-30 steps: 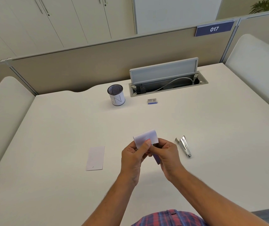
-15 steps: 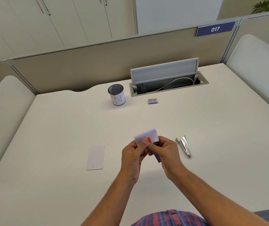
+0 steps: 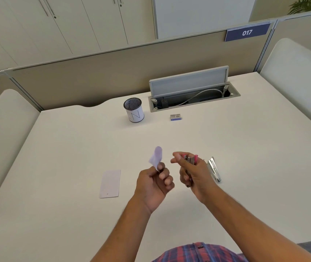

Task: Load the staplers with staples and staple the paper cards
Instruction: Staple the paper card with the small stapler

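Observation:
My left hand (image 3: 155,183) pinches a pale paper card (image 3: 156,157) by its lower edge; the card is blurred and stands up above the fingers. My right hand (image 3: 193,173) grips a small pink stapler (image 3: 191,160), whose metal front shows past the thumb. The two hands are apart, with a gap between card and stapler. A silver stapler (image 3: 214,168) lies on the desk just right of my right hand. A second paper card (image 3: 110,184) lies flat on the desk to the left. A small staple box (image 3: 176,117) sits further back.
A white pen cup (image 3: 134,112) stands at the back of the white desk (image 3: 245,148). Behind it an open cable tray (image 3: 192,100) has its lid raised. Beige partitions and padded side panels border the desk.
My hands were together on the card and stapler; now they have separated, the left taking the card leftward and the right drawing the pink stapler to the right.

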`<state>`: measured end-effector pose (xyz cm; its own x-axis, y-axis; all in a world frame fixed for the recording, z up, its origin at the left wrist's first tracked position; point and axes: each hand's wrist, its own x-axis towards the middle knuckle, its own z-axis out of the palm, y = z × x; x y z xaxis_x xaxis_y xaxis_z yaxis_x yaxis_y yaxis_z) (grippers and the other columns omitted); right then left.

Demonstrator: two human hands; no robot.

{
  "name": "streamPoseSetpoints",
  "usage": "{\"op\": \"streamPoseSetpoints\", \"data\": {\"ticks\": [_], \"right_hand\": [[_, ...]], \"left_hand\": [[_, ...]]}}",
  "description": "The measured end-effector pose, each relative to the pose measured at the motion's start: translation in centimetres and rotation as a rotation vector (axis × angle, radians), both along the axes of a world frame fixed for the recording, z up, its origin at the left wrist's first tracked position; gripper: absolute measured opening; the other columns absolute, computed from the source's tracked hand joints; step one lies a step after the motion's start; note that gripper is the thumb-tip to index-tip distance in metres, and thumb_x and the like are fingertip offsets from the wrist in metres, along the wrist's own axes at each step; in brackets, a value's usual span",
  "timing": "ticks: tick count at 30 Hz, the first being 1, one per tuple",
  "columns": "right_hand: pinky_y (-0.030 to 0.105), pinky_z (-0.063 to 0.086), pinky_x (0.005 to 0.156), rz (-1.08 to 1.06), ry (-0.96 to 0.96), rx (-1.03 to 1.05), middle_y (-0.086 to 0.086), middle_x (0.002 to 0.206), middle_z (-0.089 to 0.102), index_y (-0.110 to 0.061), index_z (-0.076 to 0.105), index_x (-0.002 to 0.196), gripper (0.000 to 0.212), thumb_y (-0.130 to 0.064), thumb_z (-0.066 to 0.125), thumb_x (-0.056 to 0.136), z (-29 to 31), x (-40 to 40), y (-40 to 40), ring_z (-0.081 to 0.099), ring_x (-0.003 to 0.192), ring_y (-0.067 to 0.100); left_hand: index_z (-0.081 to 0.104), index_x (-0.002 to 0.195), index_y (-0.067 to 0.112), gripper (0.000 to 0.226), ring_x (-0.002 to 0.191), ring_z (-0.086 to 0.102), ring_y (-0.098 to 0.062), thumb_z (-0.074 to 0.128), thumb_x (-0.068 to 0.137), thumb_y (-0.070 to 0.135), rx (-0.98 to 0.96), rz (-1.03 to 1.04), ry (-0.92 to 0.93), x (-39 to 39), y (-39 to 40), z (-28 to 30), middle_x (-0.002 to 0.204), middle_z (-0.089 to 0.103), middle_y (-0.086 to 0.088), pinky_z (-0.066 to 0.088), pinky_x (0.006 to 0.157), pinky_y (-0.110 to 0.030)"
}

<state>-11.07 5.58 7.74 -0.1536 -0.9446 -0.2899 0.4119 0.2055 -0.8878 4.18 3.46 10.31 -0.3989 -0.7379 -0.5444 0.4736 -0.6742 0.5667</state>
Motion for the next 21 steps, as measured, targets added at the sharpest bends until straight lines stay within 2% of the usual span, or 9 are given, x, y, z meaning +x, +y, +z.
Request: {"op": "streamPoseSetpoints", "data": {"ticks": [3, 4, 5, 7, 9, 11, 13, 17, 21], "right_hand": [[0.029, 0.018, 0.051, 0.081, 0.035, 0.021, 0.013, 0.072, 0.046, -0.013, 0.076, 0.106, 0.041, -0.046, 0.081, 0.082, 0.0, 0.2, 0.0, 0.031, 0.051, 0.016], [0.027, 0.018, 0.050, 0.106, 0.030, 0.030, 0.011, 0.067, 0.046, -0.015, 0.077, 0.105, 0.042, -0.048, 0.081, 0.079, 0.0, 0.3, 0.1, 0.031, 0.051, 0.015], [0.025, 0.020, 0.049, 0.134, 0.023, 0.042, 0.010, 0.068, 0.054, -0.016, 0.078, 0.104, 0.041, -0.049, 0.081, 0.078, 0.1, 0.3, 0.1, 0.034, 0.053, 0.015], [0.025, 0.023, 0.050, 0.190, 0.006, 0.070, 0.012, 0.085, 0.071, -0.021, 0.079, 0.098, 0.036, -0.050, 0.082, 0.077, 0.1, 0.4, 0.2, 0.042, 0.059, 0.019], [0.028, 0.028, 0.055, 0.216, -0.016, 0.081, 0.014, 0.091, 0.074, -0.022, 0.077, 0.091, 0.031, -0.049, 0.084, 0.077, 0.0, 0.4, 0.2, 0.049, 0.065, 0.023], [0.029, 0.028, 0.055, 0.209, -0.008, 0.087, 0.013, 0.082, 0.072, -0.019, 0.073, 0.087, 0.031, -0.046, 0.085, 0.076, 0.0, 0.2, 0.2, 0.052, 0.060, 0.023], [0.028, 0.021, 0.051, 0.169, 0.021, 0.069, 0.010, 0.067, 0.062, -0.017, 0.068, 0.083, 0.029, -0.041, 0.083, 0.078, 0.1, 0.0, 0.1, 0.048, 0.046, 0.020], [0.024, 0.017, 0.048, 0.054, 0.006, 0.030, 0.005, 0.054, 0.034, -0.012, 0.066, 0.087, 0.030, -0.035, 0.083, 0.078, -0.4, -0.6, -0.2, 0.025, 0.043, 0.017], [0.025, 0.016, 0.049, 0.007, 0.029, 0.062, 0.002, 0.054, 0.030, -0.012, 0.065, 0.090, 0.021, -0.027, 0.080, 0.087, 0.0, -1.1, -0.3, 0.021, 0.048, 0.017]], "left_hand": [[0.050, 0.068, 0.017, 0.026, 0.044, 0.036, -0.016, 0.031, 0.081, 0.004, 0.073, -0.106, 0.062, -0.5, 0.7, 0.0, 0.054, 0.034, 0.001, 0.027, 0.048, -0.025], [0.050, 0.067, 0.018, 0.028, 0.043, 0.036, -0.016, 0.030, 0.081, 0.005, 0.086, -0.133, 0.075, -0.6, 0.8, -0.1, 0.053, 0.033, 0.002, 0.025, 0.047, -0.024], [0.051, 0.067, 0.018, 0.030, 0.042, 0.036, -0.015, 0.029, 0.082, 0.005, 0.098, -0.155, 0.090, -0.7, 0.9, -0.2, 0.052, 0.034, 0.002, 0.025, 0.047, -0.024], [0.051, 0.065, 0.018, 0.035, 0.042, 0.038, -0.015, 0.025, 0.085, 0.006, 0.125, -0.192, 0.121, -0.8, 0.9, -0.6, 0.051, 0.035, 0.002, 0.025, 0.045, -0.023], [0.051, 0.064, 0.018, 0.033, 0.043, 0.039, -0.015, 0.028, 0.086, 0.008, 0.117, -0.241, 0.130, -0.9, 1.0, -0.6, 0.051, 0.036, 0.002, 0.025, 0.046, -0.023], [0.052, 0.065, 0.018, 0.027, 0.047, 0.043, -0.017, 0.035, 0.085, 0.011, 0.049, -0.301, 0.081, -0.9, 1.2, -0.3, 0.054, 0.042, -0.001, 0.027, 0.047, -0.024], [0.059, 0.072, 0.014, 0.023, 0.053, 0.049, -0.022, 0.041, 0.087, 0.012, -0.059, -0.338, -0.051, -0.8, 1.2, -0.1, 0.065, 0.055, -0.010, 0.032, 0.050, -0.027], [0.070, 0.095, 0.003, 0.034, 0.064, 0.062, -0.026, 0.040, 0.101, 0.016, -0.207, -0.227, -0.298, -0.3, 0.7, -0.4, 0.092, 0.070, -0.022, 0.041, 0.058, -0.030], [0.069, 0.101, 0.002, 0.046, 0.066, 0.063, -0.026, 0.040, 0.106, 0.039, -0.252, -0.046, -0.291, 0.7, 0.1, -0.4, 0.092, 0.072, -0.020, 0.042, 0.062, -0.032]]}}
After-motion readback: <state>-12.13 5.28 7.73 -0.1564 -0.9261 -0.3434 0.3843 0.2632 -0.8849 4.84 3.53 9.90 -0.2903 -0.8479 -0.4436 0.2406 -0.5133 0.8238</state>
